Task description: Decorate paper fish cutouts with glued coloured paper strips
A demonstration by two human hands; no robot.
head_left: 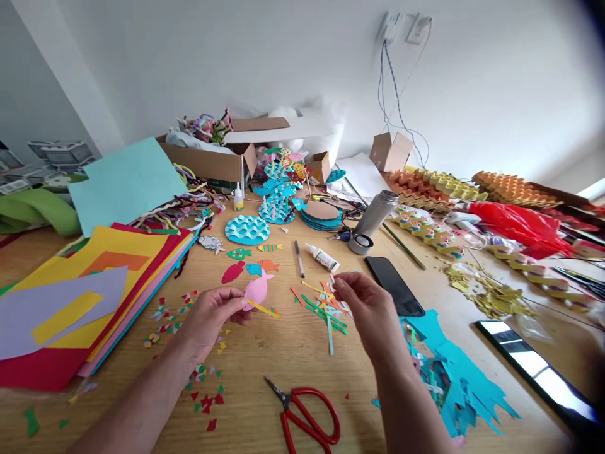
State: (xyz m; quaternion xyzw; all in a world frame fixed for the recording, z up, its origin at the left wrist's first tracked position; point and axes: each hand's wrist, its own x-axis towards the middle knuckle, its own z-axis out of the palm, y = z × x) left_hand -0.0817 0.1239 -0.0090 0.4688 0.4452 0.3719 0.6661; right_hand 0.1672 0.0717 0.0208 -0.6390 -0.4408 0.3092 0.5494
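Note:
Between the thumb and fingers of my left hand (215,318) is a pink paper fish (256,291). A narrow yellow paper strip (265,308) sticks out to the right from beside the fish. My right hand (366,306) is closed in a pinch over a loose pile of coloured paper strips (326,309); what its fingertips hold, if anything, is too small to make out. Behind my left hand lie a red paper fish (233,272), a green fish (239,253), a striped fish (270,248) and others. Red-handled scissors (307,416) lie in front, between my forearms.
A glue bottle (322,258) and a pen (299,259) lie beyond the strips. Right of my hand are a phone (394,285) and blue paper scraps (454,366). Coloured sheets (106,246) are stacked at left. A metal flask (375,214) stands behind.

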